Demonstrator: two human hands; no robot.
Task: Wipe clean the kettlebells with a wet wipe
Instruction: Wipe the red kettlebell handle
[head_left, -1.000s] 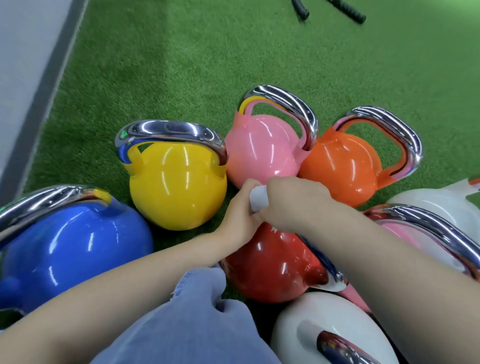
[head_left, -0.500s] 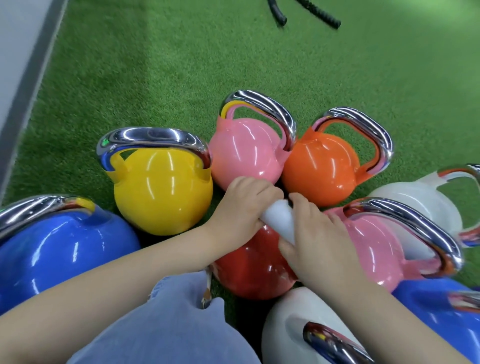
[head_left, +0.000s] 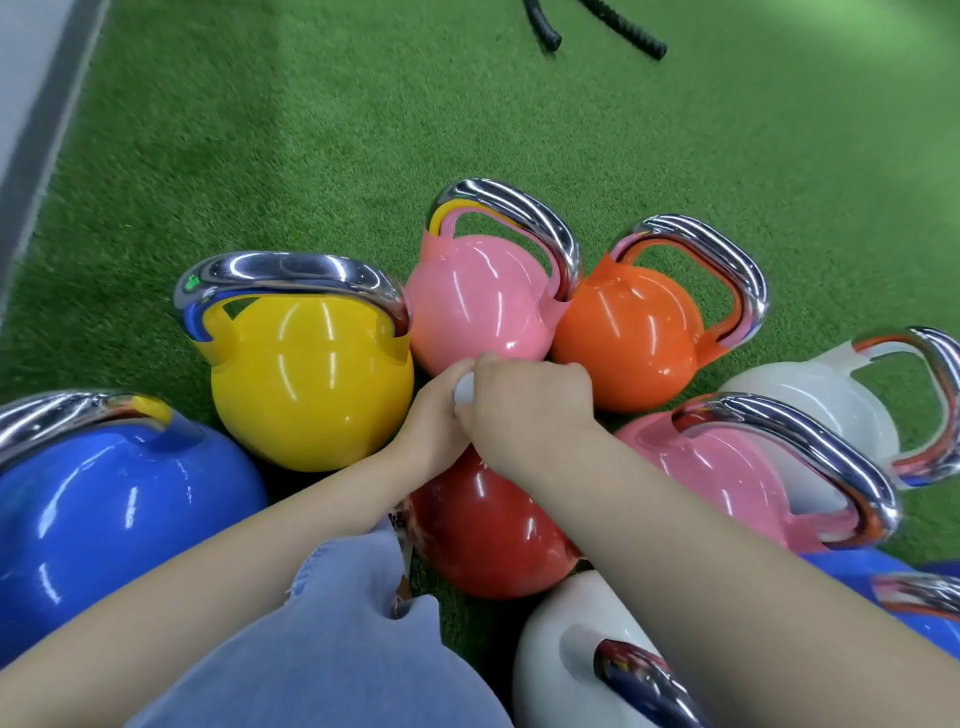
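A red kettlebell (head_left: 488, 535) sits in the middle of a cluster on green turf. Both hands rest on its top, pressed together. My left hand (head_left: 434, 423) is curled into a fist against a white wet wipe (head_left: 464, 391). My right hand (head_left: 524, 410) closes over the wipe from the right, so only a small white patch shows between them. The red kettlebell's handle is hidden under the hands. Around it stand a yellow kettlebell (head_left: 311, 379), a pink kettlebell (head_left: 478, 301) and an orange kettlebell (head_left: 623, 338).
A big blue kettlebell (head_left: 104, 514) sits at left. At right are a second pink kettlebell (head_left: 727, 467) and a white kettlebell (head_left: 810, 400); another white kettlebell (head_left: 561, 654) lies near. My jeans-clad knee (head_left: 337, 639) is at the bottom. Black battle ropes (head_left: 644, 41) lie far back.
My right hand has slid up and left along the wipe until it meets my left hand. The wipe, plainly seen half a second ago, is now mostly covered.
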